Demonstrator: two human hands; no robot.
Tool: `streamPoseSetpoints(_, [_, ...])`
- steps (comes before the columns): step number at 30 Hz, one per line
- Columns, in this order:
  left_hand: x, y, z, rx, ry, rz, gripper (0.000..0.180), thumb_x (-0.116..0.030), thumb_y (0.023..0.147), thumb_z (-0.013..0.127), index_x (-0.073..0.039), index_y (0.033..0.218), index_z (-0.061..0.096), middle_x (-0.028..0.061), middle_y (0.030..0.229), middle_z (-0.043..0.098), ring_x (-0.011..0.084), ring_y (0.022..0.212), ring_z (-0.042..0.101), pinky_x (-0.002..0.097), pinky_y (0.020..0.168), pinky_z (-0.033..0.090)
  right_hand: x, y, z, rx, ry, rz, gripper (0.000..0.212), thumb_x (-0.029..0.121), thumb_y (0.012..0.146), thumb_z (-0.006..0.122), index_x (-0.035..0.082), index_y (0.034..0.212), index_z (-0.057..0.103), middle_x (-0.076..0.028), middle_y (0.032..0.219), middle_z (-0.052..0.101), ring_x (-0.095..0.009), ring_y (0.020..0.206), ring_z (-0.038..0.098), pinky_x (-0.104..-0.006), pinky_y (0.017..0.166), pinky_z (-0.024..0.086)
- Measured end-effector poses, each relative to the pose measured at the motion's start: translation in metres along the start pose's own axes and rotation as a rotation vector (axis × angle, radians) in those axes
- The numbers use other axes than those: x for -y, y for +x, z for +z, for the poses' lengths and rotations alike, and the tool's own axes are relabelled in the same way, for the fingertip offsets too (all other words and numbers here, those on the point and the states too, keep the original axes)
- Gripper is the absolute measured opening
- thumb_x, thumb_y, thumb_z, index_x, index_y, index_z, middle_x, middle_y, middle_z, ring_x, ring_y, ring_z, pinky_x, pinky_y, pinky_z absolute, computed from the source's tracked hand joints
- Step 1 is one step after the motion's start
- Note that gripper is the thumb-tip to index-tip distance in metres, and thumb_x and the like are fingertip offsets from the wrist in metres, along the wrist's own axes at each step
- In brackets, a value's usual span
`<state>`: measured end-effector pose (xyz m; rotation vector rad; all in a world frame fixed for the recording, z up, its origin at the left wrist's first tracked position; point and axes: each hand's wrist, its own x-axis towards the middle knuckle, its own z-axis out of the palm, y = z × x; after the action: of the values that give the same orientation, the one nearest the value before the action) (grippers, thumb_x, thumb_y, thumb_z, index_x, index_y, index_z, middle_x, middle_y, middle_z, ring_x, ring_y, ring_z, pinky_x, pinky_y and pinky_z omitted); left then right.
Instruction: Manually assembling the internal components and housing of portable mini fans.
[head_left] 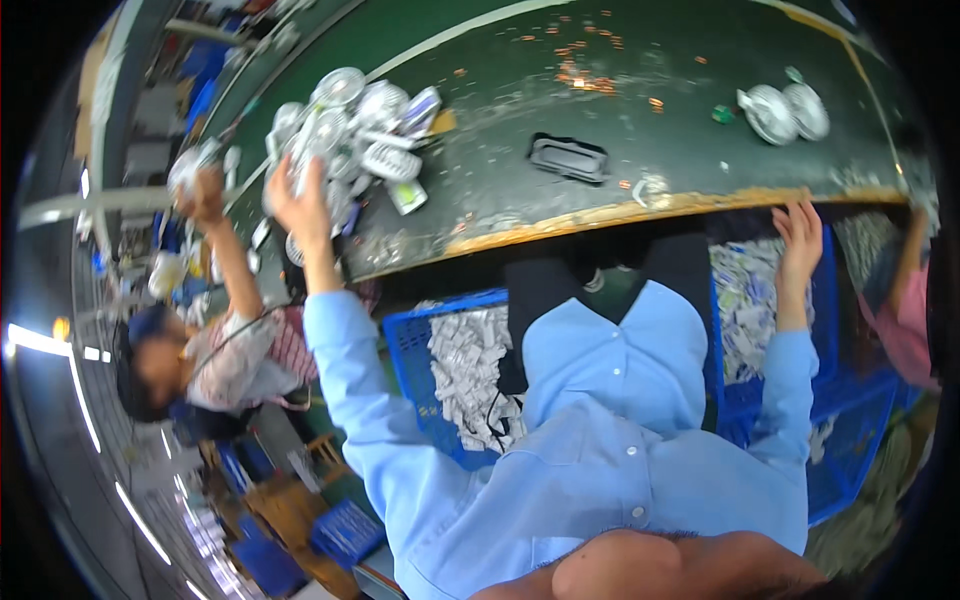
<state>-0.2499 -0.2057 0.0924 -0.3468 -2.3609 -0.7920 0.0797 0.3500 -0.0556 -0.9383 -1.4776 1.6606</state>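
My left hand (303,205) reaches to the near side of a heap of white plastic pieces (345,130) on the green table, thumb and fingers apart. Several pieces have round, grille-like heads, like small hand fans. White parts lie right beside the fingers; whether they touch is unclear, but no grip shows. At the table's front edge on the right rests my right hand (798,240), holding nothing, with its fingers stretched out over the wooden rim. Beyond it lie two round silvery-white pieces (770,114). A dark grey oblong frame (568,158) lies mid-table.
Copper-coloured scraps (585,82) and a small green piece (722,114) are scattered on the table (480,110). Below its edge stand a blue crate (408,345) and another blue crate (825,345), both holding white parts. A co-worker (240,350) holds a white piece at left; a pink sleeve (905,325) shows at right.
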Motion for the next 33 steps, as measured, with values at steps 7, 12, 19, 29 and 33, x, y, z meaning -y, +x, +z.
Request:
streamPoseSetpoints(7, [-0.013, 0.009, -0.003, -0.003, -0.422, -0.328, 0.046, -0.023, 0.088, 0.064, 0.007, 0.121, 0.056, 0.0161, 0.118, 0.060, 0.0189, 0.108, 0.056, 0.0295, 0.096, 0.040, -0.010, -0.039, 0.007, 0.193, -0.147, -0.083, 0.031, 0.012, 0.096, 0.053, -0.001, 0.124, 0.050, -0.011, 0.109, 0.063, -0.015, 0.086, 0.062, -0.0263, 0.077, 0.049])
streamPoseSetpoints(12, [-0.013, 0.008, 0.000, 0.060, -0.960, -0.646, 0.039, -0.029, 0.091, 0.057, 0.000, 0.117, 0.058, 0.0099, 0.109, 0.061, 0.0184, 0.096, 0.061, 0.0320, 0.077, 0.053, -0.009, -0.055, 0.023, 0.287, -0.114, -0.075, 0.026, 0.009, 0.095, 0.052, -0.002, 0.119, 0.052, -0.011, 0.106, 0.060, -0.014, 0.084, 0.060, -0.0260, 0.078, 0.049])
streamPoseSetpoints(19, [-0.021, -0.002, 0.007, 0.074, -0.139, 0.008, 0.042, -0.021, 0.081, 0.070, 0.000, 0.116, 0.061, 0.0150, 0.113, 0.059, 0.0267, 0.106, 0.057, 0.0346, 0.094, 0.042, -0.014, -0.086, 0.041, 0.399, -0.180, -0.071, 0.026, 0.005, 0.093, 0.052, -0.001, 0.119, 0.053, -0.010, 0.103, 0.061, -0.013, 0.085, 0.060, -0.0251, 0.079, 0.047])
streamPoseSetpoints(29, [-0.099, 0.013, -0.024, 0.117, 0.051, 0.503, 0.051, -0.019, 0.067, 0.079, -0.010, 0.115, 0.063, 0.0120, 0.119, 0.056, 0.0278, 0.100, 0.060, 0.0360, 0.080, 0.054, 0.048, -0.105, 0.148, 0.616, -0.223, -0.376, 0.041, 0.003, 0.084, 0.062, 0.001, 0.123, 0.051, -0.013, 0.107, 0.062, -0.019, 0.096, 0.061, -0.0310, 0.085, 0.048])
streamPoseSetpoints(33, [-0.115, 0.025, -0.032, 0.098, 0.045, 0.610, 0.050, -0.019, 0.067, 0.079, -0.012, 0.114, 0.064, 0.0109, 0.120, 0.056, 0.0271, 0.100, 0.060, 0.0360, 0.079, 0.054, 0.087, -0.101, 0.200, 0.681, -0.153, -0.572, 0.052, 0.008, 0.082, 0.064, 0.003, 0.131, 0.046, -0.014, 0.123, 0.055, -0.025, 0.110, 0.056, -0.0358, 0.092, 0.045])
